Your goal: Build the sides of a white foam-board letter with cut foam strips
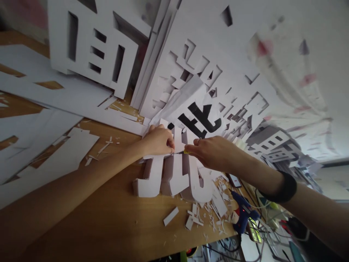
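A thick white foam-board character [174, 174] lies on the wooden table [114, 222]. My left hand [158, 140] presses down on its top part, fingers curled over the foam. My right hand [211, 153] is closed round a small cutting knife [183, 151] with a yellow bit showing, its blade at the foam just beside my left fingertips. A black band sits on my right wrist [286, 187].
White foam sheets with cut-out characters [89, 43] lean and lie at the back and left. A sheet with black printed strokes [203, 118] lies behind the hands. Foam scraps [207, 214] litter the table's near right edge beside a blue glue gun [241, 214] and cables.
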`<move>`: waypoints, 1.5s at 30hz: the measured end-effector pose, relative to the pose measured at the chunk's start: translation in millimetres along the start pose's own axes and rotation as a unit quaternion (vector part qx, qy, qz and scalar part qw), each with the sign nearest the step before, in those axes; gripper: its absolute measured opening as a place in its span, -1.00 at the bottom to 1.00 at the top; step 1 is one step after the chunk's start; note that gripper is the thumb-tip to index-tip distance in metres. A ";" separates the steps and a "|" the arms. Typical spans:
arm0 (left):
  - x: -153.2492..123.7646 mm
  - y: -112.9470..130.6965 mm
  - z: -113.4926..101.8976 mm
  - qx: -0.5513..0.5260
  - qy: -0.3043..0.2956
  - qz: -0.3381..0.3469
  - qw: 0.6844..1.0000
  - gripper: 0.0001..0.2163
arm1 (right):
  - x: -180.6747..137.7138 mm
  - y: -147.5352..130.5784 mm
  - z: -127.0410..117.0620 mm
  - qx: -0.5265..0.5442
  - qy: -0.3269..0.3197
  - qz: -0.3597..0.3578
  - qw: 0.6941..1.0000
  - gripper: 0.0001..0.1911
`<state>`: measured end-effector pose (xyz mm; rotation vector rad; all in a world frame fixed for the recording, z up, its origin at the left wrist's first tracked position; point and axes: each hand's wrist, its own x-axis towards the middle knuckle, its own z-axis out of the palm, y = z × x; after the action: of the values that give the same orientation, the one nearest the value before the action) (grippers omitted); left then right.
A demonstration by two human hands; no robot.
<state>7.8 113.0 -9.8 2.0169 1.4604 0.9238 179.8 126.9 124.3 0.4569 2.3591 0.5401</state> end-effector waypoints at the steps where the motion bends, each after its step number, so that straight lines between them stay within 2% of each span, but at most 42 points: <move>1: 0.1 0.2 0.0 0.002 -0.001 0.001 1.000 -0.93 | 0.3 -0.4 -1.8 -0.004 -0.007 0.001 1.000 -0.60; 6: 0.8 1.5 -0.6 0.007 -0.002 -0.005 1.000 -0.94 | 2.0 -0.5 -6.9 -0.029 -0.009 -0.012 0.999 -0.57; 27: 1.3 -2.4 3.3 0.018 0.018 -0.009 1.000 -0.93 | 12.6 4.3 -17.5 -0.076 0.003 -0.054 0.996 -0.70; 40: 0.8 -2.5 3.9 0.034 0.016 -0.013 0.999 -0.94 | 20.5 0.2 -26.7 -0.064 -0.006 -0.063 0.996 -0.64; 45: -0.3 -3.2 3.1 0.040 0.017 0.001 0.999 -0.94 | 22.2 3.6 -26.9 -0.096 0.001 -0.082 0.992 -0.62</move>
<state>8.1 113.8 -14.2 2.0702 1.5364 0.9191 146.4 133.1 133.0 0.1744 2.2936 0.6807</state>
